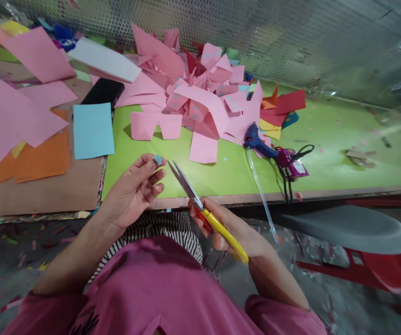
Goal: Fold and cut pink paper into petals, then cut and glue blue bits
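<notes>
Between the thumb and forefinger of my left hand (133, 188) is a tiny piece of blue paper (157, 159). My right hand (226, 228) grips a pair of scissors (189, 188) with yellow and red handles. Their blades are slightly parted and point up and left, close to my left fingertips but apart from the blue piece. Just beyond my left hand, a pink paper cutout (155, 125) with a notch in its lower edge stands on the green tabletop (165, 174). Left of it lies a blue paper sheet (93, 130).
A heap of pink paper pieces (200, 100), some blue-dotted, fills the middle back. A blue glue gun (259, 142) with a clear glue stick lies to the right. Orange sheets (43, 158) and a black phone-like object (104, 91) are left. A grey seat (347, 228) stands right.
</notes>
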`<state>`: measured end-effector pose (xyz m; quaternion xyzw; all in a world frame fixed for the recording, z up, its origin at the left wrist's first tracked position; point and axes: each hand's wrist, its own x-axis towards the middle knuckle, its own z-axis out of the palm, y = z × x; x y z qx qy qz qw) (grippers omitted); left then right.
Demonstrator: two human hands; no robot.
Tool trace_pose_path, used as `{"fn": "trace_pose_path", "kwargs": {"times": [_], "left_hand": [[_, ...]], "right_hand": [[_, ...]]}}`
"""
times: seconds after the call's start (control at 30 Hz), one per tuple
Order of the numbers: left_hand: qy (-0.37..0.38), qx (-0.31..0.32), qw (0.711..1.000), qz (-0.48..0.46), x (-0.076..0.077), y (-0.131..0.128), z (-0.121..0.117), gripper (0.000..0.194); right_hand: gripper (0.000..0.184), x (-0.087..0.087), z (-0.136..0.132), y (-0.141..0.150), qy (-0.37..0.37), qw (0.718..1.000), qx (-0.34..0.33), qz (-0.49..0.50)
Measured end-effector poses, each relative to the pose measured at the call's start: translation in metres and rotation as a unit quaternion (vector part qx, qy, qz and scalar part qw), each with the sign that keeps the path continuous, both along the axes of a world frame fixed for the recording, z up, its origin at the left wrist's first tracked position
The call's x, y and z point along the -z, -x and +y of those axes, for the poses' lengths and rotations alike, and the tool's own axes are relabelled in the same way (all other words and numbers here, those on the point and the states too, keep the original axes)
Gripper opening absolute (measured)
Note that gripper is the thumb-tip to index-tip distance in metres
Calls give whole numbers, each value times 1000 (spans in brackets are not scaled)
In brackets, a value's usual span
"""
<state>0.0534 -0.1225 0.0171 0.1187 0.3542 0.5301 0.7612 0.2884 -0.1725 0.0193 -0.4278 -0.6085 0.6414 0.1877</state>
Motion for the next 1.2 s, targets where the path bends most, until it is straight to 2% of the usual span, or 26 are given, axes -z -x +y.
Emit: {"fn": "trace_pose_path", "kwargs": {"times": [0.2, 0.33, 0.5, 0.7, 1.07, 1.2], "left_hand": [[-34, -10, 998, -53, 3, -4, 0, 28], [-13, -22, 998, -54, 4, -5, 1, 20], [-9, -21, 998, -51, 6, -5, 1, 14], [30, -37, 994, -98, 2, -7, 2, 10], [71, -56, 990, -108, -5, -10, 2, 35], [64, -54, 990, -110, -3, -10, 1, 27]], "right_hand": [[50, 4, 4, -3, 2, 1000, -23, 4], [53, 9, 5, -3, -3, 999, -43, 11], [54, 1, 1, 2, 4, 1000, -15, 6], [51, 1, 4, 1, -7, 999, -44, 19], [54, 4, 0, 1, -5, 999, -41, 19], [45, 5, 0, 0, -1, 999, -35, 19]]}}
